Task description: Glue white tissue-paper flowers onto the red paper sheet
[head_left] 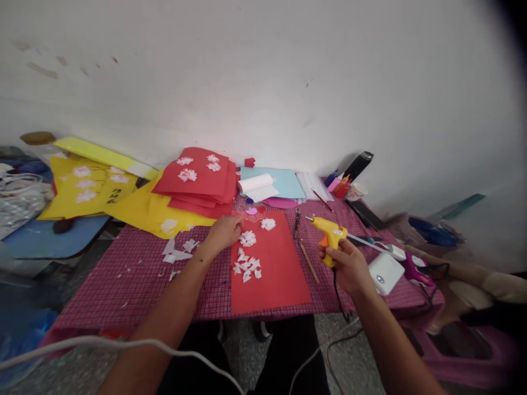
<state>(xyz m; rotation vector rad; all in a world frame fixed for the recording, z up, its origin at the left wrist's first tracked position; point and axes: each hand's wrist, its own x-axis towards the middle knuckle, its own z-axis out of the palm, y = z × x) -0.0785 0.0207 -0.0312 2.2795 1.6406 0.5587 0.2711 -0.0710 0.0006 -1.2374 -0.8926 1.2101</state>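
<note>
My right hand (348, 263) is wrapped round the handle of a yellow glue gun (329, 233), its nozzle pointing left above the table. My left hand (226, 231) is at the left edge of a red sheet (274, 269), fingers pressed together; what they hold, if anything, is too small to make out. On that sheet lie two white paper flowers, one (247, 238) just below my left fingertips and one (268, 224) further right. Several loose white paper pieces (248, 266) lie below them. A paint palette (252, 210) with blue, pink and red spots touches the sheet's top edge.
Stacked red sheets with flowers (197, 175) and yellow sheets (144, 206) lie at the left. White scraps (177, 252) dot the checked tablecloth (156, 291). A brown stick (308, 262), a white power bank (386, 272) and cables are at the right; bottles (341, 186) stand behind.
</note>
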